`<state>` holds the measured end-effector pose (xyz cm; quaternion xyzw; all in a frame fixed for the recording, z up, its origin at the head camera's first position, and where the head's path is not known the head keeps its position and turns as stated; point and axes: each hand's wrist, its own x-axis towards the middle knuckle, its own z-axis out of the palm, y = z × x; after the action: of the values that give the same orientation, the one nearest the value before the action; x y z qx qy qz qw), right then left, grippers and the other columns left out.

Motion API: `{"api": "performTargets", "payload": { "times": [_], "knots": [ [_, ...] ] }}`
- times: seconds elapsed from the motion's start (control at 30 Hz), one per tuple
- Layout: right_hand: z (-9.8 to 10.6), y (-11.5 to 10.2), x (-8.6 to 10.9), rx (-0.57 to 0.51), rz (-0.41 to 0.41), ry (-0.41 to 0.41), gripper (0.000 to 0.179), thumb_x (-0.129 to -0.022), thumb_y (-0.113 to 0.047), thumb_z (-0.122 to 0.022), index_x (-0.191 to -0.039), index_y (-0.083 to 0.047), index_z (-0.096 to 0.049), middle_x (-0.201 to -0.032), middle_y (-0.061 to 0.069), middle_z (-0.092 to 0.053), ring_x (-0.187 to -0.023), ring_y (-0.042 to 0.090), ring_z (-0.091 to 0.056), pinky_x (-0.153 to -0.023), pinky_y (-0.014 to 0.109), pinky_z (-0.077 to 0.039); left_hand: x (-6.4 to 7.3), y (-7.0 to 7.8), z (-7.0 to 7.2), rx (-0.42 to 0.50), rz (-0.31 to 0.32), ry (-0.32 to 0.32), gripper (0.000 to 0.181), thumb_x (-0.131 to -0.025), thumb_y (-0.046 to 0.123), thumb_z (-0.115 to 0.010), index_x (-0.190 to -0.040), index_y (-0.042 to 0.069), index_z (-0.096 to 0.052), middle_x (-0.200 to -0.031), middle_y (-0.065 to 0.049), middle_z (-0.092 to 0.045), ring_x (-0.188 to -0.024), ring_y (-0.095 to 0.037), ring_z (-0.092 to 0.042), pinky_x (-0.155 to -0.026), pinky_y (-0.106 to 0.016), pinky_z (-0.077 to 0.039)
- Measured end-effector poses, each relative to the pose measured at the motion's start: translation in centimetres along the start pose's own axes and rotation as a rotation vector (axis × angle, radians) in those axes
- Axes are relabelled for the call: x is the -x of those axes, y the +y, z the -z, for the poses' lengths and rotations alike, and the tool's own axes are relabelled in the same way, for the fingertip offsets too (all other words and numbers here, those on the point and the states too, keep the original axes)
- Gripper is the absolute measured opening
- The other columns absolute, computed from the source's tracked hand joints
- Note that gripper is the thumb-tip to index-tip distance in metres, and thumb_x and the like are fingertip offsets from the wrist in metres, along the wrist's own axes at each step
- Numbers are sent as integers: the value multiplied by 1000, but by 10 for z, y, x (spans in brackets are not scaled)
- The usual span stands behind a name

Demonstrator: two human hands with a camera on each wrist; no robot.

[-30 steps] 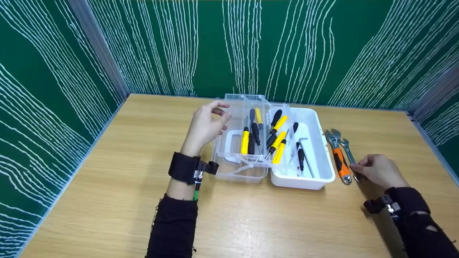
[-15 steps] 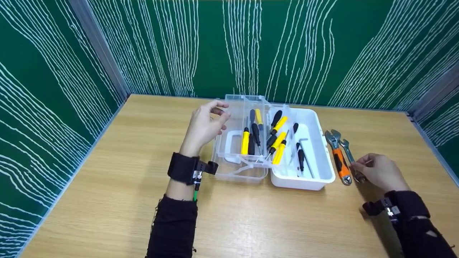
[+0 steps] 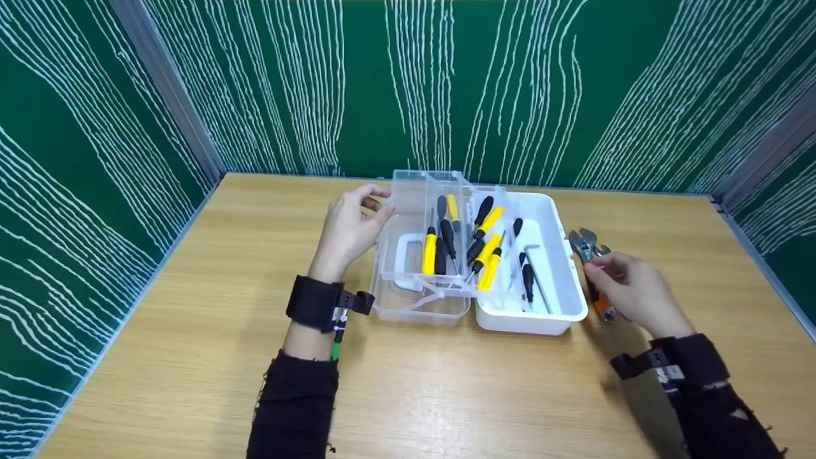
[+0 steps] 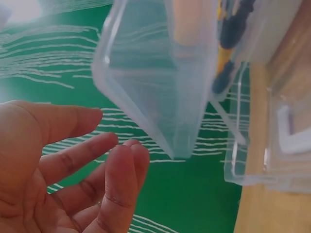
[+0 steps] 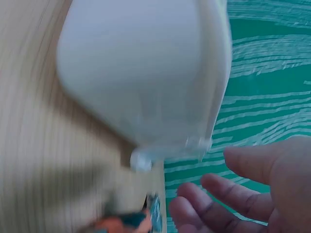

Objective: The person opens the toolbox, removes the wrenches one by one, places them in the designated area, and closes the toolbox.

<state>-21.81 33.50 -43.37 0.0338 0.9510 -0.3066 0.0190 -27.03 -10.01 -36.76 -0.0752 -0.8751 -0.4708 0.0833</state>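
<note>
My left hand point(image 3: 350, 226), fingers loosely bent, hovers at the left edge of the clear plastic tray point(image 3: 408, 191). In the left wrist view, a gap shows between its fingertips point(image 4: 121, 165) and the tray. Over the wrenches right of the toolbox is my right hand point(image 3: 628, 290), with nothing between thumb and fingers in the right wrist view. Below it lies an adjustable wrench point(image 3: 584, 245) with an orange and black handle. Beside that, a smaller wrench point(image 3: 602, 250) shows only its head; the hand hides the rest.
The toolbox's white base point(image 3: 532, 325) holds a hex key point(image 3: 540, 287) and a black-handled tool point(image 3: 527, 280). Several yellow and black screwdrivers point(image 3: 429, 252) lie in the raised trays. The open clear lid point(image 3: 421, 312) rests on the table at left. Green walls point(image 3: 357, 83) enclose the table.
My right hand has left the lower end of the small wrench and moved up and left over both wrenches. The head view has shifted slightly; my left hand stays by the tray.
</note>
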Motion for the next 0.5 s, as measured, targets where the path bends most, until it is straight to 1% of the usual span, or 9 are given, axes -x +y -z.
{"api": "performTargets", "payload": {
  "times": [0.13, 0.23, 0.3, 0.37, 0.43, 0.5],
  "knots": [
    [-7, -12, 1, -3, 34, -28, 67, -110, -54, -52, -151, -1, -56, -133, 29, -66, -115, 40, -63, -85, 35, -55, 2, -8, 4, -46, 11, 6, 28, -105, 19, -69, -130, 9, -73, -112, -12, -74, -79, -22, -67, -71, -32, -56],
    [-11, -16, 2, -8, 50, -42, 68, -111, -52, -53, -154, 0, -54, -134, 29, -66, -114, 39, -63, -85, 33, -53, 4, -16, 6, -85, 20, 8, 29, -104, 21, -70, -130, 8, -73, -112, -13, -75, -87, -25, -68, -76, -35, -55],
    [-12, -17, 2, -18, 49, -56, 69, -111, -51, -53, -156, 1, -52, -136, 30, -65, -114, 38, -62, -82, 30, -51, 6, -22, 7, -114, 35, 6, 28, -104, 21, -70, -129, 9, -73, -113, -13, -75, -94, -27, -68, -80, -37, -55],
    [-14, -17, 2, -25, 50, -63, 69, -111, -50, -54, -156, 2, -50, -136, 30, -65, -114, 38, -62, -79, 29, -51, 9, -26, 8, -140, 55, -3, 28, -104, 20, -69, -129, 9, -73, -113, -13, -74, -98, -28, -68, -80, -38, -55],
    [-15, -18, 2, -28, 53, -61, 69, -111, -49, -55, -157, 3, -49, -139, 32, -64, -115, 40, -63, -80, 33, -54, 11, -31, 8, -165, 67, -11, 27, -104, 18, -69, -129, 9, -73, -112, -13, -74, -96, -27, -68, -77, -36, -55],
    [-17, -18, 1, -31, 71, -55, 68, -111, -47, -55, -156, 4, -50, -140, 34, -63, -119, 44, -64, -86, 43, -58, 14, -36, 8, -187, 73, -22, 27, -103, 17, -69, -128, 8, -73, -110, -13, -75, -91, -27, -69, -74, -36, -57]
  ]
}}
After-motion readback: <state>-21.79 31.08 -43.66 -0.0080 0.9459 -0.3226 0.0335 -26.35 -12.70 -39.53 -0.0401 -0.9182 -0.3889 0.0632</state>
